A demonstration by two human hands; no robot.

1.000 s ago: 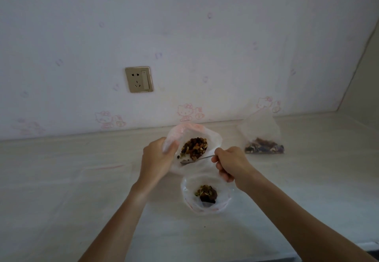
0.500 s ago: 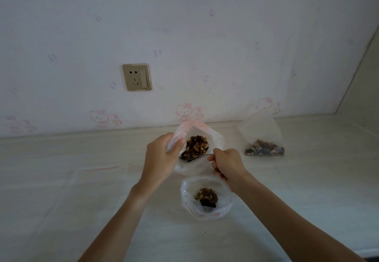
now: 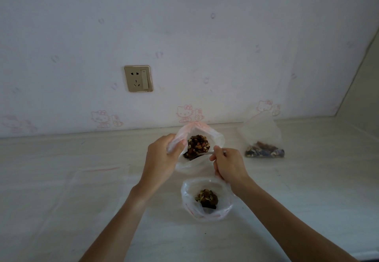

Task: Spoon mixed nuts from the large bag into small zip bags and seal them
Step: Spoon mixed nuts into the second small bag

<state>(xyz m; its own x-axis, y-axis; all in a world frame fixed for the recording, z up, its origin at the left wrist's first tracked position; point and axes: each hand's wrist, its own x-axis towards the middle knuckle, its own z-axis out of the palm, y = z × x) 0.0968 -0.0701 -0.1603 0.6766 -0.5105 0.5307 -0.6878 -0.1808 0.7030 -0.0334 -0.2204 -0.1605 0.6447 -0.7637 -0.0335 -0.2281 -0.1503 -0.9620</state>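
Left hand (image 3: 159, 159) holds the large bag (image 3: 202, 138) open, right hand (image 3: 228, 164) grips a spoon (image 3: 205, 153) in its nuts; small bag (image 3: 207, 199) at six o'clock part-filled, unsealed; another bag (image 3: 264, 147) at three o'clock filled.

A: Which items are obscured?
B: The spoon (image 3: 205, 153): its bowl is buried in the nuts (image 3: 197, 146), and its handle end is covered by the right hand (image 3: 229, 166).
A: Cut off by the frame?
B: Both forearms, at the bottom edge.
A: Unresolved detail?
B: The far bag (image 3: 263, 138): its seal state cannot be determined, and its contents are blurred.
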